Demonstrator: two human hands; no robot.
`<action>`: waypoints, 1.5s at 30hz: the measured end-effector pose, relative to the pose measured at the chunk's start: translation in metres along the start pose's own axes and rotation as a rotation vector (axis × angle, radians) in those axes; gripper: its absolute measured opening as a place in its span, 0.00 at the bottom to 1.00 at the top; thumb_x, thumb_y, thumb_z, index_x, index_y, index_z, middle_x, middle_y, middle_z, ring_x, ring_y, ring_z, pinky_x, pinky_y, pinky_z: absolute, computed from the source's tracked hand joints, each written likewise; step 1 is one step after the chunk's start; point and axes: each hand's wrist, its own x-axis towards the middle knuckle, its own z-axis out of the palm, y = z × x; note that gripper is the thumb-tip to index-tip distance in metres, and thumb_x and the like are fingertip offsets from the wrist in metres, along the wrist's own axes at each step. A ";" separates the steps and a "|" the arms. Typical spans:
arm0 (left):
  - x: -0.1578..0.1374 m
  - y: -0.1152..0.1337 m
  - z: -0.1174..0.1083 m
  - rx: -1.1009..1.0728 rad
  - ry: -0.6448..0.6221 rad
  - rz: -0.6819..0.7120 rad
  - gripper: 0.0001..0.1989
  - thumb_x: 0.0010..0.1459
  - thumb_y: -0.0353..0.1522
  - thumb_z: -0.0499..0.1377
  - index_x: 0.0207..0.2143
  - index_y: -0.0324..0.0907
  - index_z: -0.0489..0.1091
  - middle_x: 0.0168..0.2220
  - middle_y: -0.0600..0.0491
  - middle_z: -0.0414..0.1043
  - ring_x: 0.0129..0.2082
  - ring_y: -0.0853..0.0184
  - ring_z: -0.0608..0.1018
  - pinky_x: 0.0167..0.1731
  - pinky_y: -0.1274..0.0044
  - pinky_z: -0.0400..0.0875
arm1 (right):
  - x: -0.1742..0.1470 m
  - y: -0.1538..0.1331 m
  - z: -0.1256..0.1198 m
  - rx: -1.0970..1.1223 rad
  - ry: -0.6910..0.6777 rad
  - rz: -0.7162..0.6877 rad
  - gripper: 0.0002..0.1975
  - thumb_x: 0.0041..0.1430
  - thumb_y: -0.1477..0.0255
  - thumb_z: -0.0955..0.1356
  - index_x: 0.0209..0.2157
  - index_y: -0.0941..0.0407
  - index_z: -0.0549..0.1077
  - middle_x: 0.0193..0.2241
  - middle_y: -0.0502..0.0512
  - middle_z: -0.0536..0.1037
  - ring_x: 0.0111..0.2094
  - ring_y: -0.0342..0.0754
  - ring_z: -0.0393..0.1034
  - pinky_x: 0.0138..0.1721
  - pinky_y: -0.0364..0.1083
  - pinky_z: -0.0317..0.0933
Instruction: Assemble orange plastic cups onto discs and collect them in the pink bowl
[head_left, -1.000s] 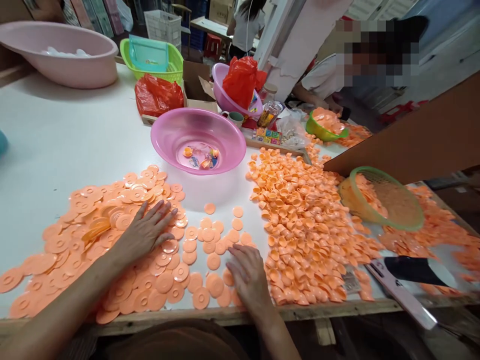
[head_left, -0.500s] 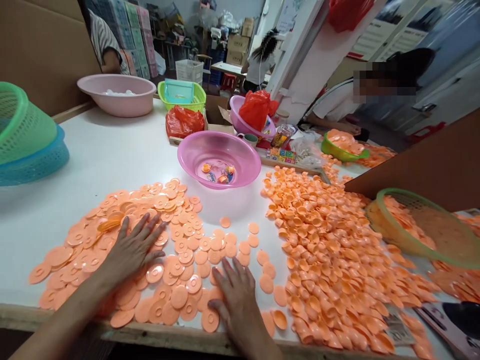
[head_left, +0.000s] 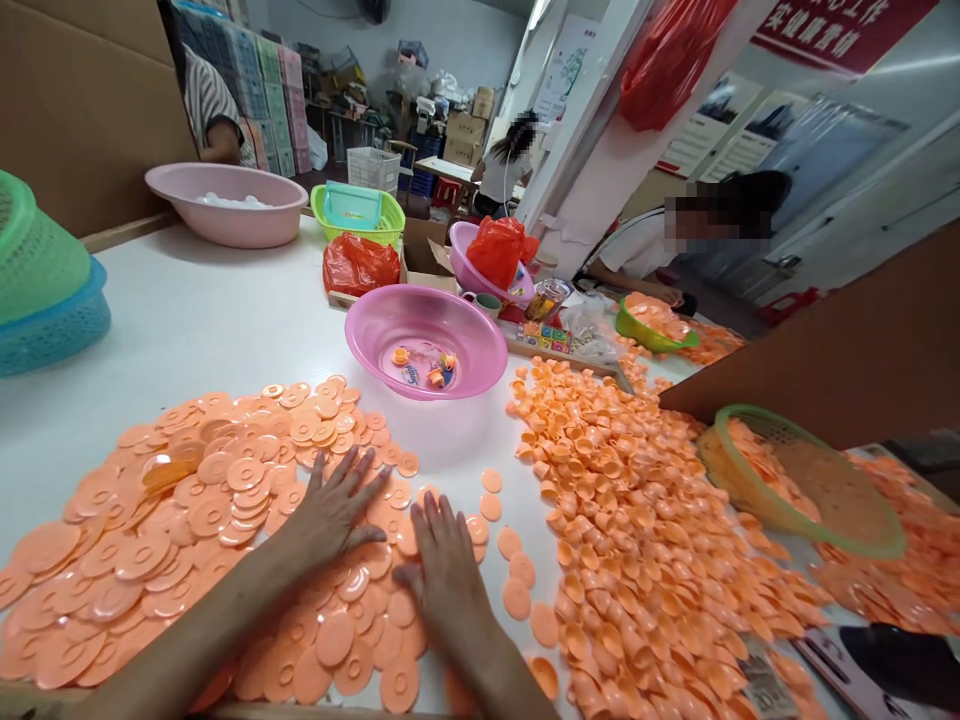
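Observation:
Flat orange plastic discs, many with a raised ring, lie heaped over the left front of the white table. My left hand rests palm down on the discs with its fingers spread. Beside it my right hand lies flat on the right edge of the heap, fingers stretched out, touching discs. A few loose discs are scattered right of it. Further right is a dense pile of small orange cups. A pink basin beyond my hands holds a few small orange pieces.
Green and blue baskets stand at the left, a pale pink basin behind. A tilted green basket with orange parts lies at the right, near a cardboard divider. A co-worker sits behind it; other people are further back.
My left hand has moved right across the discs, and my right hand has shifted slightly left, so they are closer together. Discs between them are bunched nearer. The view has tilted slightly.

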 end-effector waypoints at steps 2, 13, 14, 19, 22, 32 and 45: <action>-0.003 -0.008 0.000 0.007 -0.008 -0.045 0.39 0.58 0.58 0.48 0.66 0.51 0.52 0.67 0.44 0.53 0.68 0.48 0.51 0.62 0.48 0.28 | -0.022 -0.010 0.003 0.041 0.016 -0.029 0.32 0.59 0.64 0.70 0.63 0.55 0.62 0.65 0.61 0.60 0.66 0.64 0.49 0.61 0.66 0.50; 0.039 0.020 -0.005 -0.066 -0.050 0.061 0.37 0.60 0.55 0.49 0.66 0.51 0.52 0.68 0.41 0.49 0.68 0.48 0.51 0.61 0.49 0.24 | 0.029 0.123 -0.069 -0.063 0.482 0.496 0.22 0.60 0.67 0.67 0.55 0.58 0.71 0.58 0.69 0.68 0.60 0.66 0.58 0.54 0.68 0.55; 0.046 0.027 -0.003 -0.092 -0.058 0.087 0.37 0.59 0.56 0.50 0.66 0.52 0.52 0.68 0.41 0.49 0.68 0.47 0.52 0.61 0.48 0.24 | 0.034 0.135 -0.069 -0.115 0.479 0.574 0.25 0.58 0.67 0.68 0.57 0.58 0.69 0.60 0.70 0.65 0.62 0.69 0.54 0.54 0.71 0.52; 0.063 0.041 0.005 -0.145 -0.076 0.160 0.38 0.57 0.57 0.50 0.66 0.55 0.51 0.68 0.42 0.48 0.67 0.45 0.53 0.60 0.47 0.23 | 0.043 0.143 -0.054 -0.091 0.288 0.426 0.27 0.57 0.74 0.66 0.60 0.53 0.66 0.62 0.62 0.64 0.64 0.63 0.51 0.57 0.66 0.52; 0.052 0.028 0.007 -0.091 -0.051 0.035 0.39 0.58 0.56 0.50 0.66 0.47 0.53 0.67 0.40 0.50 0.67 0.46 0.54 0.61 0.49 0.23 | 0.037 0.140 -0.051 -0.001 0.323 0.308 0.26 0.57 0.79 0.62 0.57 0.54 0.70 0.58 0.58 0.70 0.60 0.56 0.58 0.58 0.59 0.56; 0.063 0.036 0.000 -0.146 0.072 -0.001 0.22 0.64 0.37 0.52 0.59 0.40 0.65 0.62 0.40 0.63 0.65 0.50 0.60 0.64 0.51 0.43 | 0.079 0.112 -0.066 0.116 0.397 0.126 0.13 0.59 0.78 0.65 0.42 0.55 0.79 0.38 0.58 0.78 0.43 0.54 0.66 0.47 0.52 0.62; 0.098 0.057 0.008 -0.461 0.101 -0.095 0.06 0.55 0.34 0.63 0.35 0.42 0.75 0.53 0.43 0.70 0.62 0.50 0.62 0.62 0.48 0.47 | 0.099 0.072 -0.048 0.214 0.147 0.082 0.08 0.63 0.73 0.67 0.41 0.56 0.77 0.35 0.56 0.76 0.37 0.48 0.71 0.39 0.44 0.64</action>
